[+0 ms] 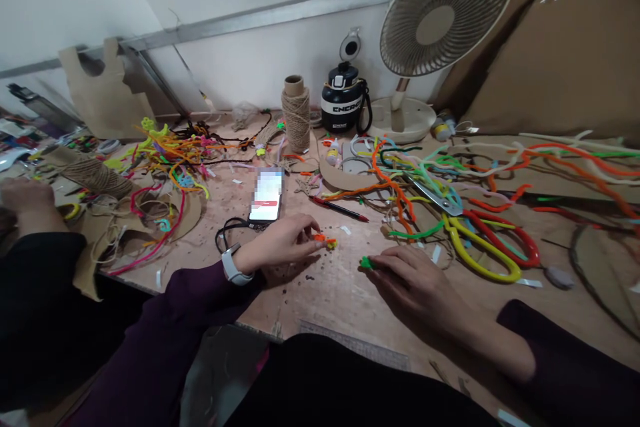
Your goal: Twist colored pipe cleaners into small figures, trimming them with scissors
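Note:
Between the fingertips of my left hand [283, 240] is a small orange and yellow pipe cleaner piece [326, 240]. My right hand [420, 280] pinches a small green pipe cleaner piece [367, 263] just above the table. A gap of bare wood separates the two pieces. Beyond my left hand lies a phone [266, 197] with a lit screen. A red and black pen [340, 208] rests past the fingertips. To the right of it are scissors [470, 233] with yellow and red handles, blades among loose pipe cleaners.
Loose pipe cleaners [500, 167] spread over the right side, and another tangle [170, 147] lies left. A twine spool [296, 117], a black bottle [343, 100] and a fan [440, 20] stand at the back. A ruler [355, 345] lies near me. Another person's hand [27, 203] is far left.

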Demonstrator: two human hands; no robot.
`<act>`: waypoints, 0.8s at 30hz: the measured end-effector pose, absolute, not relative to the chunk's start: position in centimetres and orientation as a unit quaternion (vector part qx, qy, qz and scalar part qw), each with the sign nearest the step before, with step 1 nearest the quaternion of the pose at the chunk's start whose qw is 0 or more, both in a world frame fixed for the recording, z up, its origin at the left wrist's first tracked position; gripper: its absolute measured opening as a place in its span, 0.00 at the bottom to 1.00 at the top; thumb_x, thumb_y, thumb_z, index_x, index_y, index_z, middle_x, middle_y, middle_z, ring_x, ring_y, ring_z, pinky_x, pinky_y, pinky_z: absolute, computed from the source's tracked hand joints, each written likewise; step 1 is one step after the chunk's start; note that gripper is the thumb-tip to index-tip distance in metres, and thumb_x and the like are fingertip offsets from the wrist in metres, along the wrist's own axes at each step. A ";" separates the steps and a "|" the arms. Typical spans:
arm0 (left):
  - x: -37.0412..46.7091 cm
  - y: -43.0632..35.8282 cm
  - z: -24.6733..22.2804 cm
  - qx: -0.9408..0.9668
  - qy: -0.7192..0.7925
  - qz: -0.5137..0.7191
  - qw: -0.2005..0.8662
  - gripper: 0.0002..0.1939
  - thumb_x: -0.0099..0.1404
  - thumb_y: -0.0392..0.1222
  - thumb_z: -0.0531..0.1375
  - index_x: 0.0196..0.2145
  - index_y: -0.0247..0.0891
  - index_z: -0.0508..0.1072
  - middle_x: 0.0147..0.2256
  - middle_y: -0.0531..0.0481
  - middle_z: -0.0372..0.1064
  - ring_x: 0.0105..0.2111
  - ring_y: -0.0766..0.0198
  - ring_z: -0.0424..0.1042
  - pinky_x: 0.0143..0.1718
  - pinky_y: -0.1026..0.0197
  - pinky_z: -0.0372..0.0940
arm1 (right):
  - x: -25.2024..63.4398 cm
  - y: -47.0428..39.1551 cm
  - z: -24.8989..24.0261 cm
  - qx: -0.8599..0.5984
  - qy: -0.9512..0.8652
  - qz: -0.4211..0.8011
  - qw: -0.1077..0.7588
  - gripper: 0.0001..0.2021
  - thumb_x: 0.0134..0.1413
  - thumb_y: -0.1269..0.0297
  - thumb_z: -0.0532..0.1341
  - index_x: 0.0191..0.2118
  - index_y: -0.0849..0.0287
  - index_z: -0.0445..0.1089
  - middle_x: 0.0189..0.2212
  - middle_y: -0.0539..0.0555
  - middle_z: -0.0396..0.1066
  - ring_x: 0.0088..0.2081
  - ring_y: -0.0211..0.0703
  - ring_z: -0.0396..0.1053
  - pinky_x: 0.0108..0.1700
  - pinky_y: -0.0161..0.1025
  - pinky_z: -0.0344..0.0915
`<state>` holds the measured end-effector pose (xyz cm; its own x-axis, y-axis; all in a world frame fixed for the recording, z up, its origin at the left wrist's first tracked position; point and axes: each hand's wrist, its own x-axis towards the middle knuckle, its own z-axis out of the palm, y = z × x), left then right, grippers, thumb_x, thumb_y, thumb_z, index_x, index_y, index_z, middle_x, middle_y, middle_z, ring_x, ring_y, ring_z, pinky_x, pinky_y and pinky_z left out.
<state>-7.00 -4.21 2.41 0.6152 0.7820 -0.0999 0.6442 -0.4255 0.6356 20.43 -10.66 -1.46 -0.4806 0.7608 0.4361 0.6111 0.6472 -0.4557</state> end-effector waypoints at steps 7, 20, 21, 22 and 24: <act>-6.2 -4.3 1.5 0.845 0.447 0.128 0.264 0.15 0.67 0.49 0.54 0.42 0.34 0.70 0.36 0.45 0.69 0.36 0.61 0.69 0.37 0.60 0.64 | 18.6 -8.2 -1.3 -0.382 -0.861 0.086 0.325 0.08 0.60 0.63 0.58 0.40 0.58 0.73 0.33 0.58 0.73 0.35 0.47 0.69 0.37 0.45 0.65; -6.0 -4.5 0.5 0.840 0.438 0.148 0.283 0.13 0.64 0.44 0.57 0.45 0.36 0.69 0.41 0.44 0.69 0.38 0.59 0.69 0.40 0.58 0.65 | 17.1 -5.7 -1.4 -0.374 -0.854 0.120 0.341 0.09 0.61 0.63 0.58 0.42 0.62 0.69 0.33 0.58 0.72 0.36 0.46 0.69 0.38 0.41 0.66; -5.9 -4.5 0.5 0.840 0.435 0.151 0.286 0.16 0.64 0.43 0.58 0.48 0.36 0.69 0.42 0.44 0.69 0.38 0.59 0.69 0.40 0.58 0.65 | 16.9 -6.0 -1.4 -0.365 -0.866 0.110 0.324 0.08 0.60 0.63 0.57 0.40 0.62 0.69 0.32 0.58 0.71 0.34 0.45 0.69 0.36 0.41 0.65; -5.9 -4.5 0.5 0.842 0.431 0.153 0.287 0.18 0.63 0.43 0.58 0.50 0.35 0.68 0.42 0.43 0.69 0.39 0.59 0.69 0.40 0.58 0.65 | 16.7 -6.3 -1.5 -0.353 -0.879 0.097 0.304 0.08 0.61 0.63 0.57 0.39 0.62 0.69 0.31 0.58 0.71 0.33 0.45 0.68 0.36 0.40 0.64; -5.8 -4.5 0.5 0.849 0.420 0.152 0.280 0.22 0.63 0.42 0.58 0.54 0.36 0.65 0.43 0.43 0.68 0.39 0.59 0.69 0.42 0.58 0.65 | 16.0 -6.7 -1.8 -0.341 -0.898 0.067 0.271 0.08 0.61 0.64 0.56 0.37 0.62 0.70 0.30 0.58 0.70 0.32 0.45 0.66 0.34 0.41 0.63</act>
<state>-5.77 -4.52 0.48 0.6003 0.7995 0.0221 0.6293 -0.4892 0.6038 16.01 -6.68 -1.78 -0.6210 0.6479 0.4411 0.5758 0.7589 -0.3041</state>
